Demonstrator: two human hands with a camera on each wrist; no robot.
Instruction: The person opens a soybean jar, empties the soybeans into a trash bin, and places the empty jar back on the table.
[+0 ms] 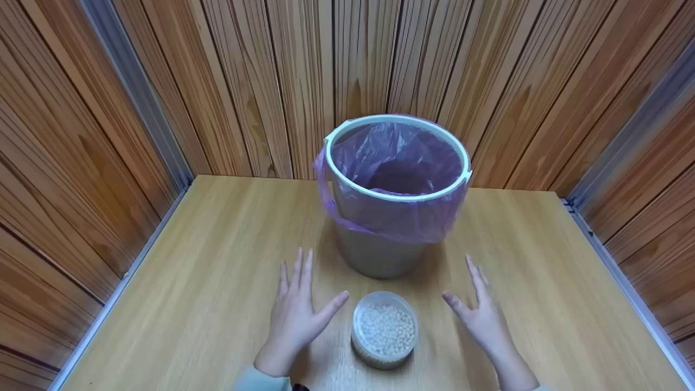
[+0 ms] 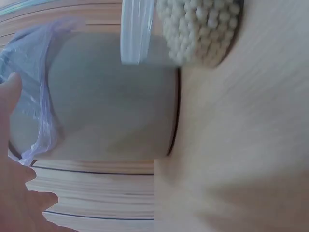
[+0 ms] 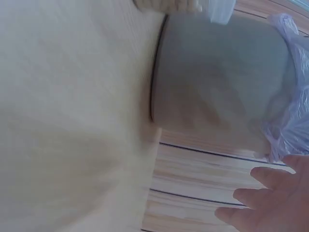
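Observation:
A round clear plastic jar (image 1: 384, 329) with a translucent lid stands on the table between the two hands, full of small pale beads or beans (image 2: 205, 29). To its left, my left hand (image 1: 297, 315) hovers with fingers spread and thumb out, apart from the jar. My right hand (image 1: 482, 317) is on the other side, its fingers straight and holding nothing. Behind the jar stands a grey-beige trash can (image 1: 380, 255) with a pale rim ring (image 1: 402, 199), lined with a purple plastic bag (image 1: 418, 222) folded over the outside. Neither hand touches the can.
The light wood table (image 1: 228, 244) has wood-plank walls (image 1: 304, 81) at its back and sides. Grey metal strips (image 1: 136, 266) run along its left and right edges. A loop of the purple bag (image 1: 328, 203) hangs down the can's left side.

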